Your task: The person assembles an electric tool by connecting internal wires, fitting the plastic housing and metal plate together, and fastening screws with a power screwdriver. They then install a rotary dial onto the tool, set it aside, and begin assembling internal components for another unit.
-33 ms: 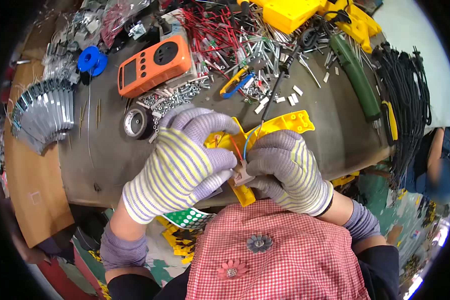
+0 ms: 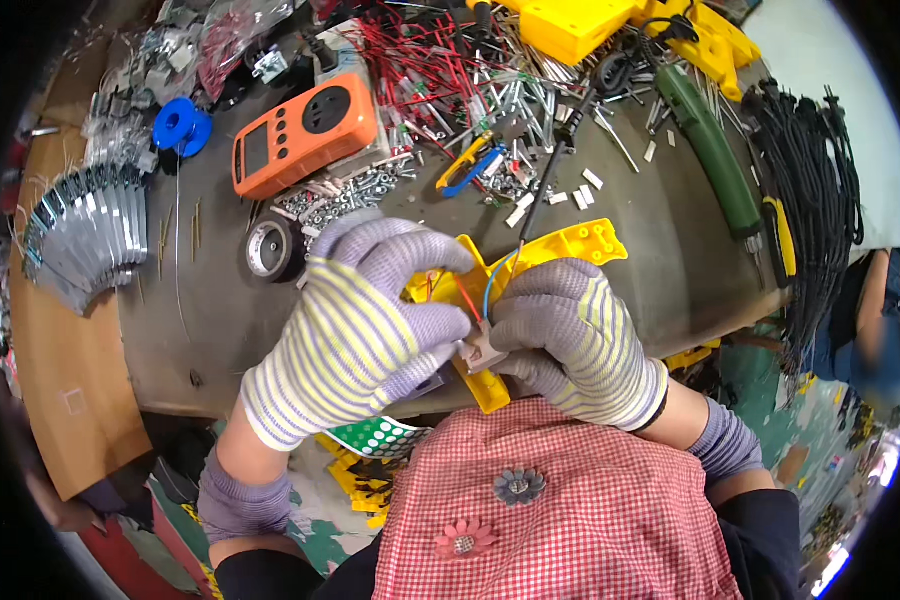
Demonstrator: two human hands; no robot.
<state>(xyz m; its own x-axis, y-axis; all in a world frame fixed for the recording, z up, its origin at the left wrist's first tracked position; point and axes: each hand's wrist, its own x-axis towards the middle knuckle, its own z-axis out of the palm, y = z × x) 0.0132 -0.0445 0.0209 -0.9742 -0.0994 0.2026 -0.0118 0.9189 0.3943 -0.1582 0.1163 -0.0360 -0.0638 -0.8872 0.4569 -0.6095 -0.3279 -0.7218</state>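
The yellow plastic housing (image 2: 580,243) lies at the near edge of the dark, smooth, worn tabletop (image 2: 660,300), between and partly under the two hands. It is a branching open shell with ribs and round screw bosses inside; its longest visible arm runs left to right, the right end angled slightly away from the person, while a narrower leg points toward the red-and-white checked cloth apron (image 2: 560,500).

The right hand (image 2: 582,340), in a knitted, striped glove with greyish-purple fingers, is closed with thumb and fingers pinching a small, pale, boxy block (image 2: 483,354) above the leg. A red wire (image 2: 469,298) and a blue wire (image 2: 489,288), both thin and glossy, curve down to its far end; a matte black cable (image 2: 543,195) stretches away from the housing, across the table.

The left hand (image 2: 355,335), gloved alike, has curled fingers, with thumb and a fingertip at the block's left side; whether they grip it I cannot tell. Its fingers cover the housing's left portion, the right hand hides part of its middle, and the block's exact long axis is hard to make out
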